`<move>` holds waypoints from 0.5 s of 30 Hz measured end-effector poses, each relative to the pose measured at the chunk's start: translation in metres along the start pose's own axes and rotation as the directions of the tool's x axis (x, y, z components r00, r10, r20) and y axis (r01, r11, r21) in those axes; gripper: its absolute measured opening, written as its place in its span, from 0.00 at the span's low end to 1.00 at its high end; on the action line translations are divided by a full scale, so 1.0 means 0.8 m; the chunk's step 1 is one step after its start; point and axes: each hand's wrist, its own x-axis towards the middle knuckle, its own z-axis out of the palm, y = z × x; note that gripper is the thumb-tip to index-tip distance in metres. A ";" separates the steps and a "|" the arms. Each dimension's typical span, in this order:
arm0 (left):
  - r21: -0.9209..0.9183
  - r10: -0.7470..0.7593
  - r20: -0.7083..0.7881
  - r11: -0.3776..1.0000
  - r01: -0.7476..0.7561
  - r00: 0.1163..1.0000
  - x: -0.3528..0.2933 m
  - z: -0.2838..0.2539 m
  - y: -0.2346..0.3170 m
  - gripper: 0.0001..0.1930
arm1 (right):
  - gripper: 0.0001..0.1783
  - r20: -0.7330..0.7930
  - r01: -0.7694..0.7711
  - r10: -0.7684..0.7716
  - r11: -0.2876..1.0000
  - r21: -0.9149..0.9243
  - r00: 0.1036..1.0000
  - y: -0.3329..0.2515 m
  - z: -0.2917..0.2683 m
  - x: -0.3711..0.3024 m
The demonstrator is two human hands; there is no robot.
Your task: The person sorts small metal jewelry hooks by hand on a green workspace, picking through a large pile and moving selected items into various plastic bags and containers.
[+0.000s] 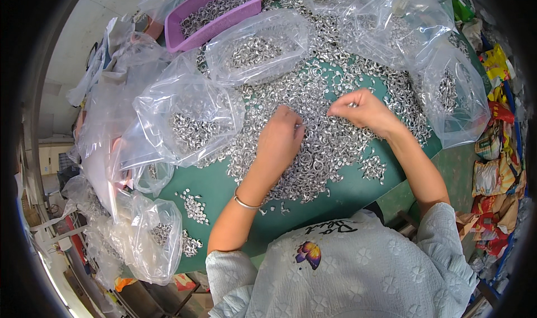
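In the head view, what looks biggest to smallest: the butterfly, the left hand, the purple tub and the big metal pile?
1. Metal pile
2. Purple tub, partly cut off by the top edge
3. Left hand
4. Butterfly

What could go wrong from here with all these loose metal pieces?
The bracelet might snag something, with the left hand over the heap of metal pieces. The small pile left of the bracelet could get knocked and scattered. The big, soft plastic bag at the heap's left side might slump and spill its contents.
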 end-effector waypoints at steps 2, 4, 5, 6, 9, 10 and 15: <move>-0.106 -0.030 -0.073 0.994 0.022 0.997 0.000 -0.002 -0.004 0.04 | 0.07 -0.034 -0.006 -0.016 0.821 -0.570 0.999 -0.020 0.017 0.000; -0.362 -0.255 0.036 0.898 0.250 0.966 0.002 -0.006 0.000 0.03 | 0.06 -0.037 -0.023 -0.012 0.598 -0.801 0.999 -0.020 0.034 0.000; -0.466 -0.355 0.105 0.808 0.361 0.929 0.003 -0.011 -0.001 0.03 | 0.05 -0.031 -0.022 -0.012 0.463 -0.886 0.999 -0.020 0.040 0.002; -0.600 -0.372 0.166 0.697 0.393 0.913 0.001 -0.008 -0.014 0.04 | 0.06 -0.008 -0.011 0.009 0.429 -0.903 1.000 -0.022 0.041 0.005; -0.907 -0.270 0.410 -0.224 0.357 0.871 -0.005 -0.029 -0.018 0.07 | 0.05 -0.041 -0.034 -0.009 0.414 -0.910 0.999 -0.018 0.042 0.007; -0.898 -0.294 0.406 -0.305 0.318 0.865 -0.011 -0.031 -0.019 0.10 | 0.05 -0.010 0.017 -0.048 0.529 -0.848 0.999 -0.012 0.036 0.007; -0.826 -0.532 0.342 0.222 0.517 0.775 -0.027 -0.032 0.002 0.08 | 0.06 -0.010 -0.351 0.352 0.935 0.052 0.936 -0.014 0.000 -0.001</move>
